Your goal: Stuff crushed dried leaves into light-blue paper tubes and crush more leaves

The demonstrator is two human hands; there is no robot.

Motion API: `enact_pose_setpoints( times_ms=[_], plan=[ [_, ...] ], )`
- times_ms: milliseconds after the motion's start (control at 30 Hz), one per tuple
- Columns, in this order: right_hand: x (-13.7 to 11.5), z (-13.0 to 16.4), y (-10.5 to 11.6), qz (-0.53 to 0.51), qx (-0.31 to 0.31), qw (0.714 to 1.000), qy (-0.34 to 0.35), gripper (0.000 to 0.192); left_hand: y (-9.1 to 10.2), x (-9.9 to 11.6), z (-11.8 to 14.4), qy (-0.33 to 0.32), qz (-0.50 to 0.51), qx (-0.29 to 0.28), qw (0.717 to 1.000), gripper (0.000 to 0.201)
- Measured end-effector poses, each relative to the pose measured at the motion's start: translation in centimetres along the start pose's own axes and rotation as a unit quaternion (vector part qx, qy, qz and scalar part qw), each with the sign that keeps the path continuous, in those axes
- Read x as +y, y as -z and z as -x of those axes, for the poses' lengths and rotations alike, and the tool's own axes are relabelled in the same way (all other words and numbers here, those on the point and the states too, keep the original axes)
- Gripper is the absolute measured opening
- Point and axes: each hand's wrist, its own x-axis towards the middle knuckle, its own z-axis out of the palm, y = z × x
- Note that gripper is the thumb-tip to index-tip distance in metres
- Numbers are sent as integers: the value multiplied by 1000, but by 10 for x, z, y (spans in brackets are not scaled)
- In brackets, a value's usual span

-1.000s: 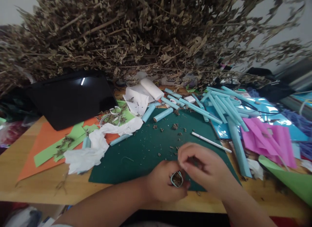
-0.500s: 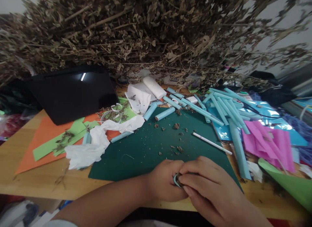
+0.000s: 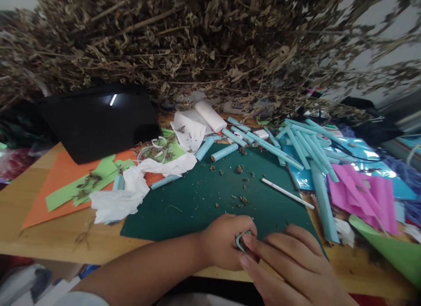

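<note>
My left hand (image 3: 225,242) is closed around a light-blue paper tube (image 3: 239,241), whose round open end faces right between thumb and curled fingers. Brown dried leaf shows inside the opening; the rest of the tube is hidden in the fist. At that end, my right hand (image 3: 289,262) presses its index fingertip into the mouth, with the thumb apart below. Crumbled dried leaves (image 3: 244,200) lie on the dark green cutting mat (image 3: 194,205) beyond my hands. A thin white stick (image 3: 287,193) rests on the mat's right side.
Several blue paper tubes (image 3: 305,144) are piled at the back right, near pink paper (image 3: 362,196). Crumpled white tissue (image 3: 120,201) and green strips (image 3: 69,193) lie left. Behind stand a black screen (image 3: 101,126) and a mass of dried branches (image 3: 210,47).
My right hand has shifted slightly right and loosened, its thumb and index finger now farther apart. The tube's opening shows more plainly. My left hand keeps its hold.
</note>
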Motion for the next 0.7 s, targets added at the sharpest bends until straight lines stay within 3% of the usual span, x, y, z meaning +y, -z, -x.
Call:
enact_pose_setpoints(
  times_ms=[300,533,700],
  plan=[
    [2,-2,4,4,-79,997,14,28,4,2,-3,-8,20,30,999,9],
    [15,16,5,-115,-98,984,-96,42,0,0,-3,-22,22,45,998,9],
    [18,12,-7,-98,-134,984,-65,43,-2,-3,-3,-61,-10,43,997,12]
  ],
)
